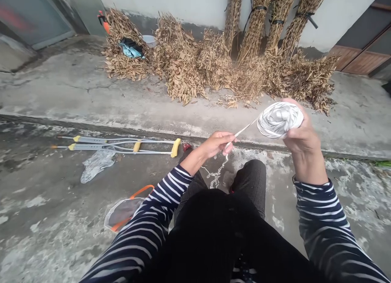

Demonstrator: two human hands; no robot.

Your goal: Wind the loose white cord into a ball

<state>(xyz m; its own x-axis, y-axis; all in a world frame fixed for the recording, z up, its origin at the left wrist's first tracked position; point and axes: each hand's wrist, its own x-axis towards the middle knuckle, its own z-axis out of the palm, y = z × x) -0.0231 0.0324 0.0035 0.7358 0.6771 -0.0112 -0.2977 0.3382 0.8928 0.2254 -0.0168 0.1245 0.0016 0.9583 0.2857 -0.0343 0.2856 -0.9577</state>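
Observation:
A white ball of cord is gripped in my right hand, out to the right at about chest width. From it a taut strand of cord runs down and left to my left hand. The thumb and fingers of that hand pinch the strand. Below the pinch, the loose cord hangs and lies in tangled loops between my legs. My right fingers wrap behind the ball and are partly hidden by it.
A pair of crutches lies on the ground at left, beside a clear plastic bag. A bag with orange handles is near my left arm. Dried plant bundles line the wall on a raised concrete ledge.

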